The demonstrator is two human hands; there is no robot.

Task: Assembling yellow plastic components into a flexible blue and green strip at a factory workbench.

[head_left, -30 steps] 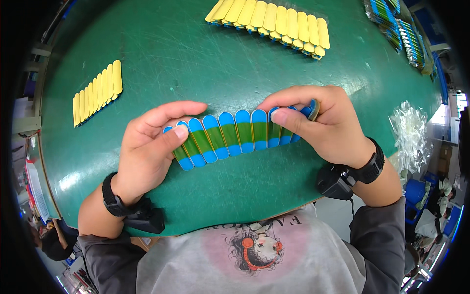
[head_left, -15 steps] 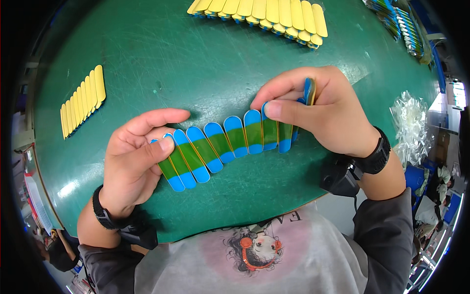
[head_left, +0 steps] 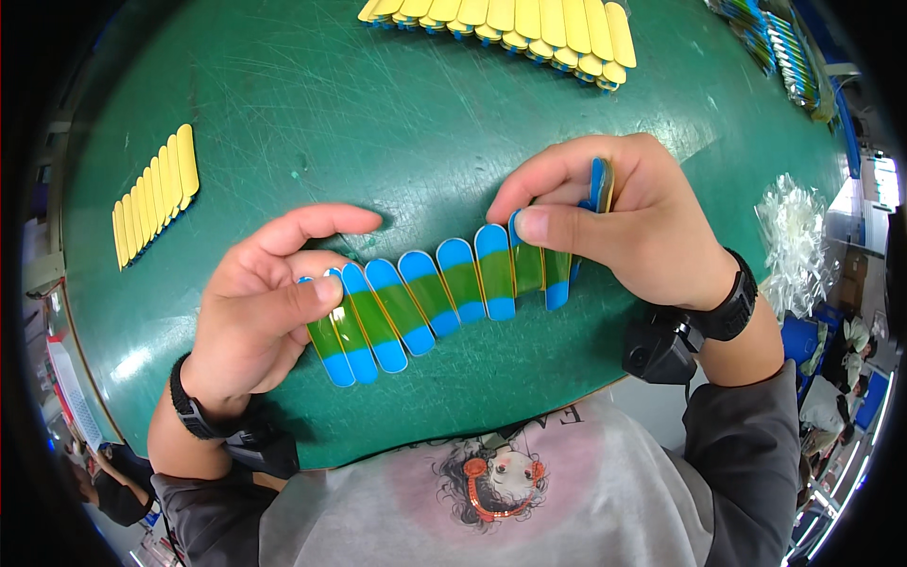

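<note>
Between my hands stretches a fanned row of blue nail files [head_left: 456, 274], small flat round-ended sticks with a glossy green band across their middles. My left hand [head_left: 269, 302] pinches the left end between thumb and fingers, its index finger stretched out above. At the right end my right hand [head_left: 614, 222] presses its thumb on the row, with the index finger curled behind. A few more of the blue sticks [head_left: 599, 180], edged with yellow, stand up between the right hand's fingers; their lower parts are hidden by the hand. The row hangs above the table, slightly curved.
Yellow-faced rows [head_left: 529, 28] lie stacked at the far edge of the green table [head_left: 283, 142]. A smaller yellow row [head_left: 156, 197] lies at left. Crumpled clear film [head_left: 795, 246] is at right, and bagged blue-green sticks [head_left: 789, 57] lie far right.
Both hands keep their hold. The row has shifted slightly down and right, and its sticks are spread and tilted a little differently.
</note>
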